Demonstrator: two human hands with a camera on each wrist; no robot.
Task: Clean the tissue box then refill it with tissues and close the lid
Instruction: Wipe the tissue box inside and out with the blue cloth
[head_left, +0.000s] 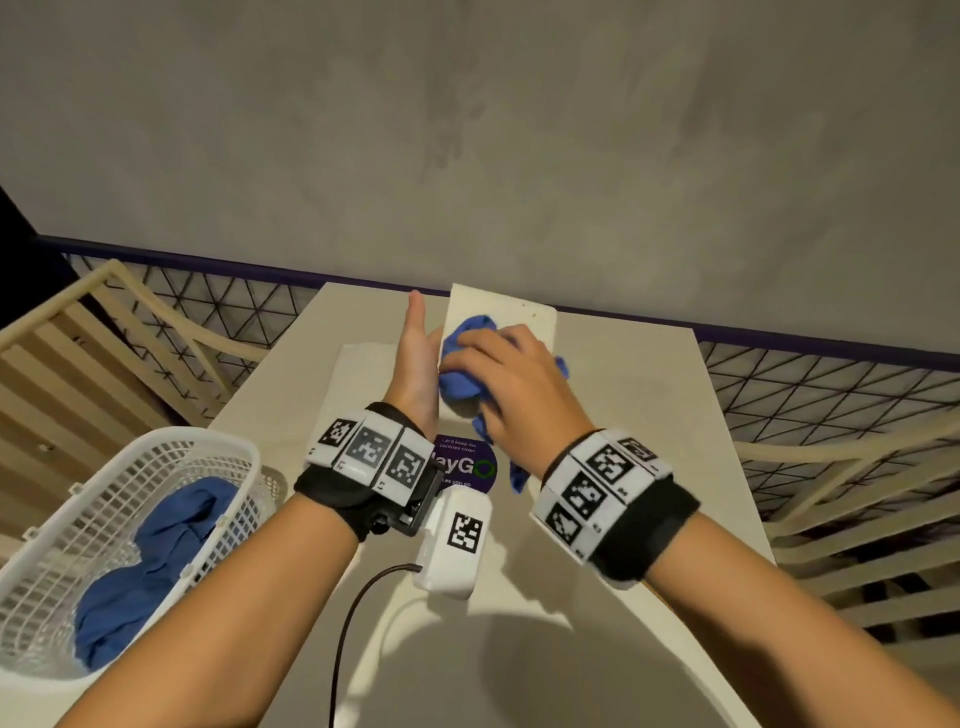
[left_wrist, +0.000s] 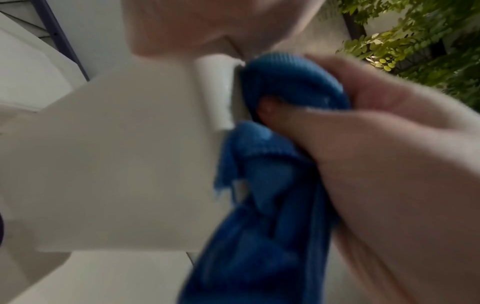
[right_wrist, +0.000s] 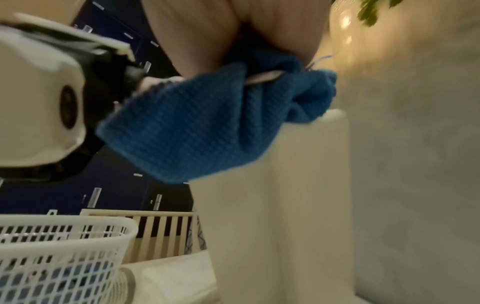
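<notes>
The white tissue box (head_left: 511, 318) stands on the table with a purple round sticker (head_left: 464, 469) on its near face. My right hand (head_left: 511, 382) grips a bunched blue cloth (head_left: 460, 387) and presses it on the box's upper surface. The cloth (left_wrist: 259, 226) hangs down beside the box (left_wrist: 103, 154) from that hand (left_wrist: 389, 144). From the right wrist, the cloth (right_wrist: 194, 127) drapes over the box's top edge (right_wrist: 298, 195). My left hand (head_left: 415, 358) lies along the box's left side with its thumb straight up; its fingers are hidden.
A white mesh basket (head_left: 171, 457) with blue cloths inside sits at the table's left edge. A flat white stack (head_left: 363, 364) lies on the table left of the box. Wooden slatted chairs (head_left: 57, 353) flank the table, and a grey wall stands behind.
</notes>
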